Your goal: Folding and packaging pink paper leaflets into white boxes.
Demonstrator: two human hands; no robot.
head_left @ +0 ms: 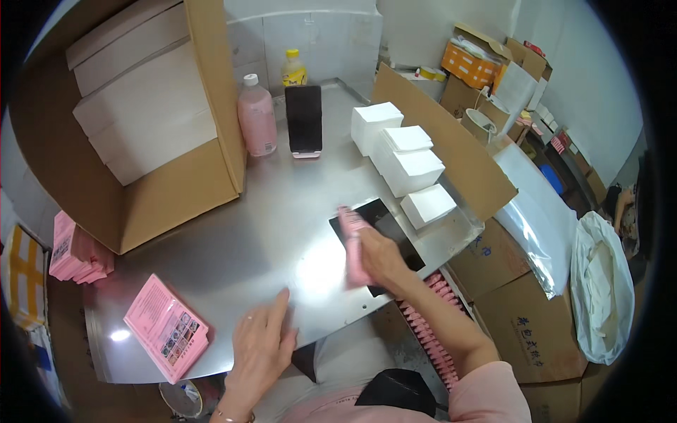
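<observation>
My right hand (384,257) is closed round a pink packet (355,247), tilted on edge and slightly blurred, above a black rectangular patch (402,229) in the metal tabletop. Whether that patch is an opening or a dark plate, I cannot tell. Near the front edge of the table is my left hand (262,345), its fingers stretched out with nothing in them. To its left lies a flat stack of pink printed wrappers (168,328). Several stacks of white folded tissues (409,161) stand beyond my right hand, beside an upright cardboard flap (441,141).
A large open carton (180,204) with white paper blocks stands at the left, by more pink wrappers (79,254). A pink bottle (258,116), a yellow-capped bottle (293,69) and a propped phone (305,120) are at the back. Pink packets (431,331) fill a box below the right edge.
</observation>
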